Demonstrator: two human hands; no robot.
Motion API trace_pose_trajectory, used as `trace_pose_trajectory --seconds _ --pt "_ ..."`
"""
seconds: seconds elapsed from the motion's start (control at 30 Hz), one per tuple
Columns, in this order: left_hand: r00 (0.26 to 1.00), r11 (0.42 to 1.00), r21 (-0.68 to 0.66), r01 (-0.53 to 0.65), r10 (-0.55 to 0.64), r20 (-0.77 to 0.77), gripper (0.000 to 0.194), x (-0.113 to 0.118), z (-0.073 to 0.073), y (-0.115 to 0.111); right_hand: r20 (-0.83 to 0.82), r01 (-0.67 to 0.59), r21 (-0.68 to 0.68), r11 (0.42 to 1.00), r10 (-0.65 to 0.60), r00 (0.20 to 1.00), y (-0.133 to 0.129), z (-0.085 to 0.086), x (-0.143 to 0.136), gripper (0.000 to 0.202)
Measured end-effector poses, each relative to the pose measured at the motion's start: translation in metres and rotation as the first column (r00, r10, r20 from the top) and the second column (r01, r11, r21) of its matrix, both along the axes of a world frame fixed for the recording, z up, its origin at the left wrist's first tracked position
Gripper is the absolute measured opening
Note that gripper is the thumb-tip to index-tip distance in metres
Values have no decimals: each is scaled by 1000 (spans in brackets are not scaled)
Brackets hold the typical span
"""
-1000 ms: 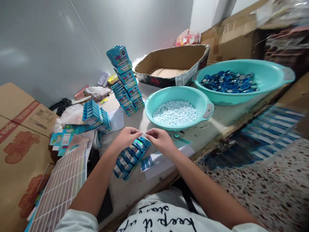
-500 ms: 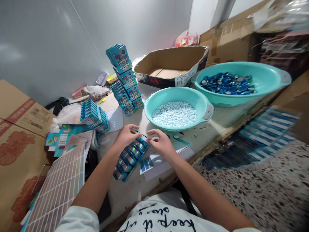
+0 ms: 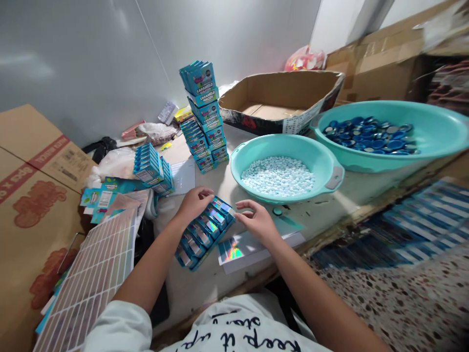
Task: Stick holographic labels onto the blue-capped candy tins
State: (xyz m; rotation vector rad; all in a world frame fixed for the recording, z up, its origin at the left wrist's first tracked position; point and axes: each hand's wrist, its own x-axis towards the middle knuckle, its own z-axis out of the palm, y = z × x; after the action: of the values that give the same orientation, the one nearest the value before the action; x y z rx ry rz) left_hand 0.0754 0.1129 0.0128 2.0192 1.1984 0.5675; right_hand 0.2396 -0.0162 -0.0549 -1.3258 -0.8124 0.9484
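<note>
A row of small blue candy boxes, with shiny rainbow-silver strips across them, lies slanted on the table before me. My left hand rests at the far left corner of the row, its fingers loosely curved and apart. On the other side, my right hand is at the far right corner, thumb and fingers separated, fingertips close to the last strip; whether they touch it I cannot tell. Nearer me, to the right of the row, a shiny sticker sheet lies on white paper.
Beyond my hands stand a turquoise basin of pale candies and a larger basin of blue tins. Stacked "Caramelo Macizo" boxes, more blue boxes and an open cardboard tray are behind. Stickers on a gridded sheet lie left.
My right hand has drawn away to the right from the far end of the row, widening the gap between my hands. The view has shifted left.
</note>
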Motion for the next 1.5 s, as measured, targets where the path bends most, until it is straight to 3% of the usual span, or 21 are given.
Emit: trace_pose_trajectory --seconds 0.17,0.27,0.5,0.63,0.73,0.8,0.87,0.93,0.97,1.1,1.23,1.37,1.5 --pt "997 993 -97 60 -55 55 30 6 -4 -9 -21 -16 -2 1000 16 1000 0 0 -5 33" --pt "993 987 -133 89 -77 90 27 8 -6 -9 -41 0 16 1000 0 999 0 4 -8 32" --pt "986 990 -126 71 -50 159 21 3 -16 -1 -81 186 219 958 -172 982 1 31 -9 30" --pt "976 989 -142 32 0 219 18 6 -15 -1 -52 107 326 940 -95 994 4 44 -12 23" --pt "954 989 -141 36 8 301 25 8 -6 -12 -5 32 460 887 -34 999 3 45 -16 14" --pt "933 964 -242 113 -19 360 33 7 2 -21 53 -18 561 828 -14 998 0 44 -16 11" --pt "919 880 -417 226 -51 390 45 6 9 -29 98 -53 611 790 -9 995 -3 44 -16 12" --pt "918 796 -536 281 -61 391 52 5 14 -33 116 -54 616 786 -22 993 -5 44 -16 10" --pt "920 787 -550 279 -55 388 53 4 16 -34 126 -55 612 789 -28 992 -6 45 -16 8" --pt "941 892 -411 187 -43 336 44 4 18 -29 154 -56 563 824 -38 987 -5 40 -18 9" --pt "974 968 -223 117 -69 214 24 11 15 -23 159 38 352 935 -100 982 2 27 -21 13" --pt "995 996 -26 88 -86 53 24 20 6 -19 128 92 142 986 -111 986 10 14 -20 22" --pt "997 996 43 77 -77 -3 15 23 -5 -19 142 86 104 991 -100 985 11 5 -19 23"
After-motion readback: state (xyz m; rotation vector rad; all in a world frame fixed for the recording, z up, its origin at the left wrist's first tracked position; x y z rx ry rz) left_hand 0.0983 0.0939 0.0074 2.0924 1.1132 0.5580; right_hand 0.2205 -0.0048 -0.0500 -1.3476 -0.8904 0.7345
